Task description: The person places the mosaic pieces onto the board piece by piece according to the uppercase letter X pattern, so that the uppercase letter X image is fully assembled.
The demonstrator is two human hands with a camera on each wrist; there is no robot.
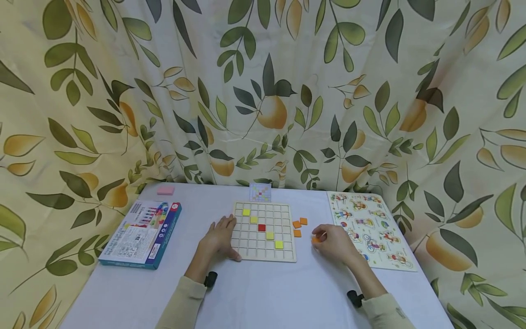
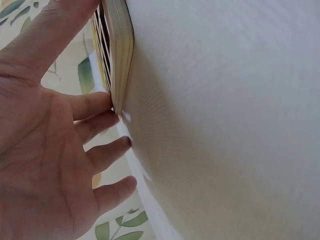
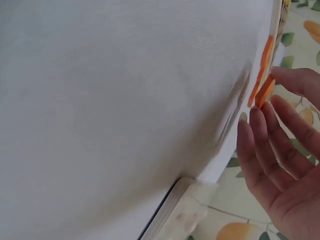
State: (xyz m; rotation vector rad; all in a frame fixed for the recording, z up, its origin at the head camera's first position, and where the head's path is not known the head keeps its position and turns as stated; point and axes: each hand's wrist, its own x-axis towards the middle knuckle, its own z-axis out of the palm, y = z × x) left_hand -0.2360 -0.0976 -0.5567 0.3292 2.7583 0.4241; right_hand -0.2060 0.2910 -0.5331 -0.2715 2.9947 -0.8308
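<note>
A wooden grid board (image 1: 283, 214) lies mid-table, bearing a diagonal of several yellow tiles (image 1: 246, 212) and one red tile (image 1: 261, 227). My left hand (image 1: 218, 238) rests at its left edge, fingers extended; the left wrist view shows fingertips touching the board's side. Right of the board, my right hand (image 1: 334, 244) pinches an orange tile (image 3: 266, 91) between thumb and fingers, close to the tabletop. Three loose orange tiles (image 1: 303, 221) lie between that hand and the board. Part of the held tile is hidden by the fingers.
A small pattern card (image 1: 260, 192) stands behind the board. To the left are a boxed set (image 1: 139, 233) and a pink block (image 1: 165, 190). A picture puzzle board (image 1: 388, 262) lies on the right, beside my right hand. A leaf-patterned curtain (image 1: 271, 151) hangs behind the table.
</note>
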